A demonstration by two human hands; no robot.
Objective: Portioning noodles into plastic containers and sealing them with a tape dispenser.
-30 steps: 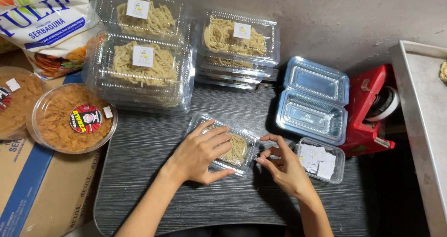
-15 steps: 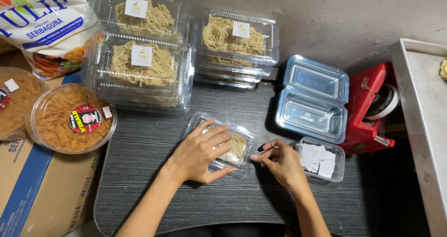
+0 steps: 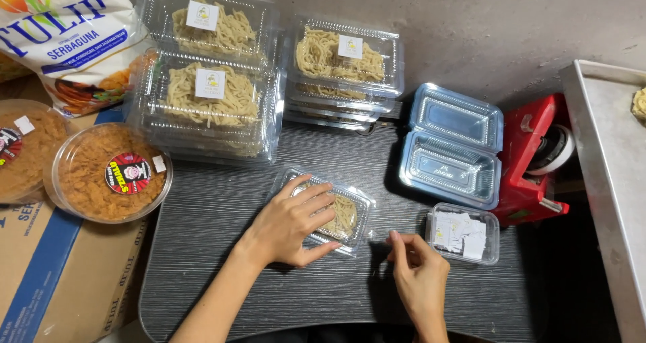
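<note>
My left hand [image 3: 291,223] lies flat on the lid of the small clear box of noodles [image 3: 338,214], fingers [image 3: 316,208] spread apart and pressing down, thumb along the near edge. That matches half a second ago: the hand and the box have not shifted on the dark bench [image 3: 222,262]. The box sits near the middle of the bench, just in front of the stacked noodle boxes [image 3: 215,100] and left of the little tub of paper labels [image 3: 463,234].

What differs is my right hand [image 3: 420,276]. Earlier it was up at the right end of the box, fingertips touching its corner. Now it has dropped back toward me and lies just clear of the box, between it and the label tub. Its fingers are drawn together, thumb against forefinger, but I cannot tell whether anything is pinched between them.

Everything else is as it was: a second pile of filled boxes [image 3: 346,63] against the wall, the open empty blue-tinted container [image 3: 452,144] to its right, the red tape dispenser [image 3: 531,158] beside that, and the round tub of orange flakes [image 3: 108,173] on the cardboard carton [image 3: 60,282] at far left, with the printed bag [image 3: 64,37] above it.
</note>
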